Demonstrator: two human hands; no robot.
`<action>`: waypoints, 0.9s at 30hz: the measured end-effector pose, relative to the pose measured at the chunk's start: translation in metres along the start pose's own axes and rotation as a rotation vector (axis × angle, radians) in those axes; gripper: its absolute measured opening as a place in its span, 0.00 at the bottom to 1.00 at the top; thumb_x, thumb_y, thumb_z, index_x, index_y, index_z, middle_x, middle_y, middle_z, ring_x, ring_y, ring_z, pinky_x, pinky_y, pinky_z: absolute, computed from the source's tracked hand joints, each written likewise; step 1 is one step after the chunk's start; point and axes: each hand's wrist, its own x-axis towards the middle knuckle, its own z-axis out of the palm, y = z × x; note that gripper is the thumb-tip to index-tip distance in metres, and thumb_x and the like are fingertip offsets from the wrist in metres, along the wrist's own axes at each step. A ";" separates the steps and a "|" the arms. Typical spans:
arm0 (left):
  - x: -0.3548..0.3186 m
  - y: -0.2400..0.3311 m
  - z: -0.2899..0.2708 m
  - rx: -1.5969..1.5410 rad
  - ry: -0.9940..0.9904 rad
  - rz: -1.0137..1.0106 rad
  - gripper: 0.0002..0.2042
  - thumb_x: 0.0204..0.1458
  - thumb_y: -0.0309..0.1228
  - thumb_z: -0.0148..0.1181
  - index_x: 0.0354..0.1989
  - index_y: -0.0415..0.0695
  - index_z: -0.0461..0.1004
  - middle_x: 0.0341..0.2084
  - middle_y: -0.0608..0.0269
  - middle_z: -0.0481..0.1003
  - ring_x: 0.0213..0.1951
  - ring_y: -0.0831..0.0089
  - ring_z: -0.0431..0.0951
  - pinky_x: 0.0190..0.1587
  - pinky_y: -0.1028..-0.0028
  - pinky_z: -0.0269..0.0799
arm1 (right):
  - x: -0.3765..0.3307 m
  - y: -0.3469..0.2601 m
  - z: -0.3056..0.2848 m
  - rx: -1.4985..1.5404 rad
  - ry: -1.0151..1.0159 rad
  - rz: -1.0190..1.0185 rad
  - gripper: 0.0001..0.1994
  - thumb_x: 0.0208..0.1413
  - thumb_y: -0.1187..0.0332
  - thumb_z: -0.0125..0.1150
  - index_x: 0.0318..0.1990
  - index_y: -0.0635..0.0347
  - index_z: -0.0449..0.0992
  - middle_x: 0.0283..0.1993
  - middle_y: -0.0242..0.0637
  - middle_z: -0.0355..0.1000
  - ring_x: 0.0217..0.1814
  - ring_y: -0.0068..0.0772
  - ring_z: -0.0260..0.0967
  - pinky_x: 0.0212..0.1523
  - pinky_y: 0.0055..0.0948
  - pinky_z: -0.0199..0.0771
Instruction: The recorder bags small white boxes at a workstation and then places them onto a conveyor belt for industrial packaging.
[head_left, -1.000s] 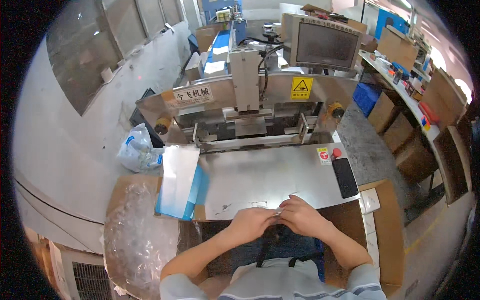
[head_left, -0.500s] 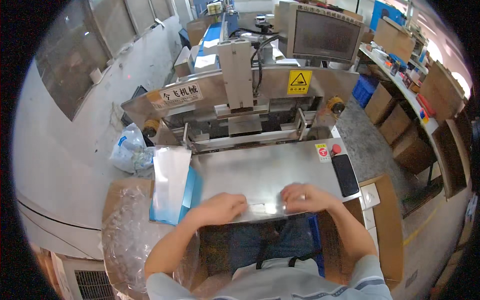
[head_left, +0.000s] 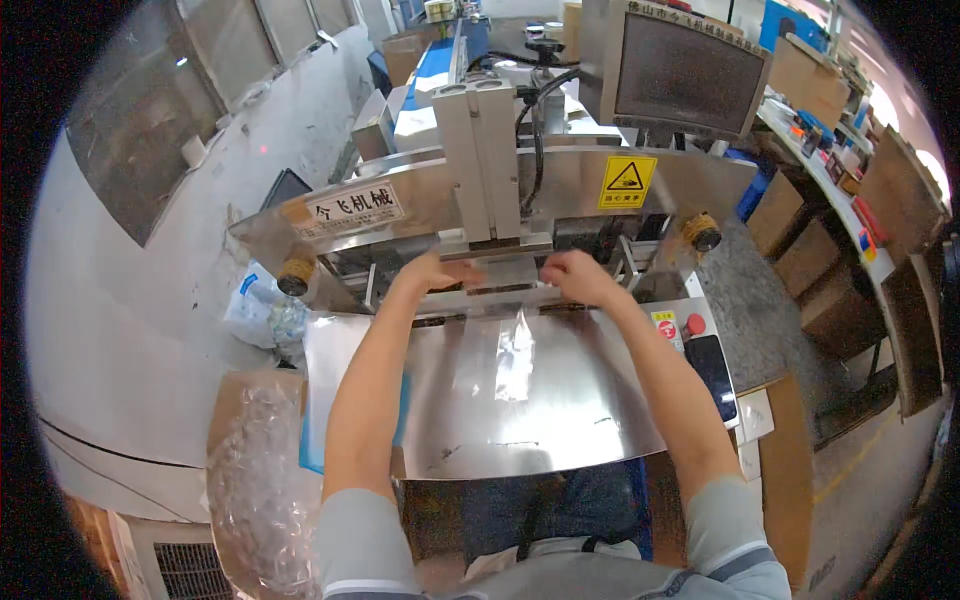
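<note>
Both bare hands reach forward over the steel worktop [head_left: 480,425] to the slot of a metal machine. Next to the left side of a small metal plate [head_left: 505,273], my left hand [head_left: 430,274] has its fingers turned inward, slightly blurred, as if pinching. My right hand [head_left: 580,278] is curled closed at the plate's other side. Whatever the fingers hold is too thin or clear to make out. A bright, glassy streak [head_left: 515,360] runs down the worktop between the forearms; I cannot tell film from reflection. An upright metal column [head_left: 478,165] stands just behind the hands.
White and blue sheets [head_left: 328,372] lie left of the worktop, beside a box of clear plastic [head_left: 262,490]. A phone [head_left: 712,378] and a red button [head_left: 694,324] sit at the right edge. A monitor [head_left: 690,72] and a yellow warning sign [head_left: 627,183] are behind.
Both hands have moved forward from the worktop's near edge to the machine's slot, and the arms are now stretched out. The view has shifted slightly.
</note>
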 end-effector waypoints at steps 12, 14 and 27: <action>-0.088 0.009 0.135 0.640 0.688 0.298 0.25 0.52 0.38 0.61 0.55 0.35 0.71 0.53 0.43 0.71 0.60 0.45 0.66 0.59 0.51 0.62 | -0.027 -0.053 0.058 -0.590 0.179 -0.160 0.27 0.55 0.61 0.61 0.59 0.65 0.67 0.63 0.50 0.64 0.67 0.53 0.59 0.63 0.50 0.60; -0.145 0.008 0.176 0.612 0.516 0.212 0.30 0.54 0.46 0.60 0.58 0.35 0.65 0.60 0.39 0.65 0.62 0.42 0.62 0.65 0.48 0.54 | -0.030 -0.053 0.054 -0.593 0.174 -0.166 0.27 0.55 0.60 0.60 0.59 0.65 0.67 0.65 0.50 0.63 0.69 0.52 0.58 0.64 0.51 0.59; -0.201 -0.007 0.229 0.584 0.689 0.241 0.32 0.57 0.50 0.56 0.60 0.36 0.66 0.60 0.35 0.62 0.65 0.38 0.57 0.64 0.36 0.46 | -0.032 -0.058 0.050 -0.568 0.059 -0.147 0.29 0.60 0.54 0.55 0.64 0.61 0.62 0.68 0.48 0.60 0.73 0.50 0.53 0.68 0.57 0.54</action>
